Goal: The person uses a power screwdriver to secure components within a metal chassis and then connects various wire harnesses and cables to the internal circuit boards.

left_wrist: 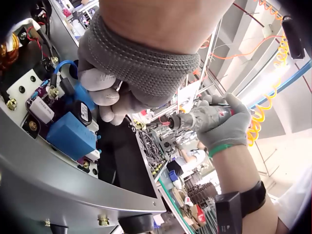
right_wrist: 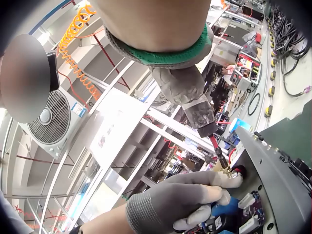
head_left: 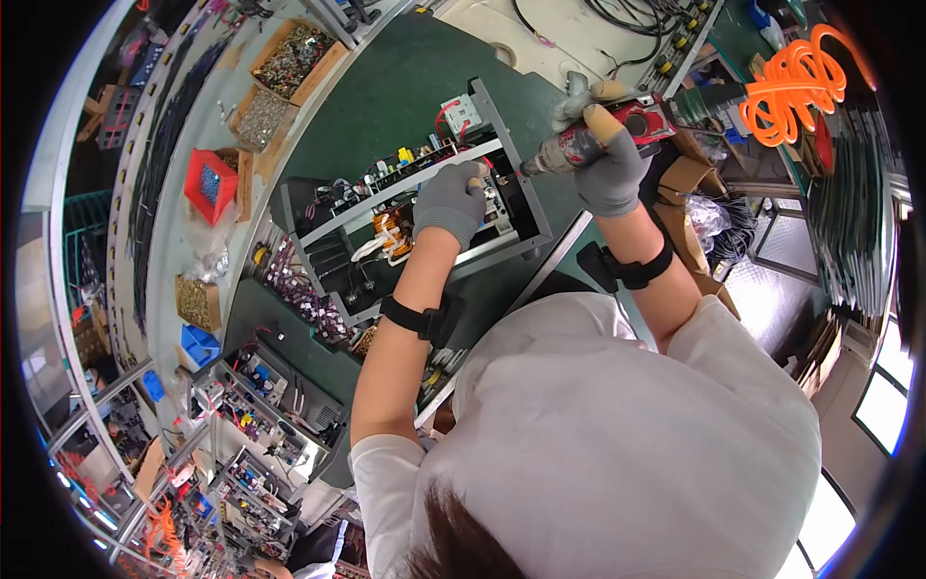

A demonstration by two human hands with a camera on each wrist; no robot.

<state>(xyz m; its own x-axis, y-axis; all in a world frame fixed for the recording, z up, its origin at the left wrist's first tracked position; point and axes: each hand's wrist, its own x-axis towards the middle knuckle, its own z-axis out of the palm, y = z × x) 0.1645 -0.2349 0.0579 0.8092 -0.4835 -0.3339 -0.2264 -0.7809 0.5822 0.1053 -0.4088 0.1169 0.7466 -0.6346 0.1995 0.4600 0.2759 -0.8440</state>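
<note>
My gloved right hand [head_left: 612, 159] grips a red and grey power screwdriver [head_left: 569, 150], its nose wrapped in worn tape. The bit [right_wrist: 214, 144] points at the end panel of an open metal chassis [head_left: 535, 207]. A brass-coloured fastener [right_wrist: 226, 171] shows at the bit's tip, right beside the left fingertips. My gloved left hand [head_left: 449, 205] reaches over the chassis with fingers curled, and a small metal fastener [left_wrist: 118, 86] shows between them. Below that hand sit a blue block component [left_wrist: 72, 136] and a white terminal part [left_wrist: 42, 109]. Inside the chassis lies a copper coil [head_left: 391, 232].
An orange coiled hose [head_left: 796, 87] hangs at the right. Left of the green bench mat [head_left: 386, 82] stand a red bin [head_left: 210, 186] and wooden boxes of small parts [head_left: 297, 60]. Bundled wires [head_left: 307, 289] lie behind the chassis. Cardboard boxes [head_left: 690, 183] stand at the right.
</note>
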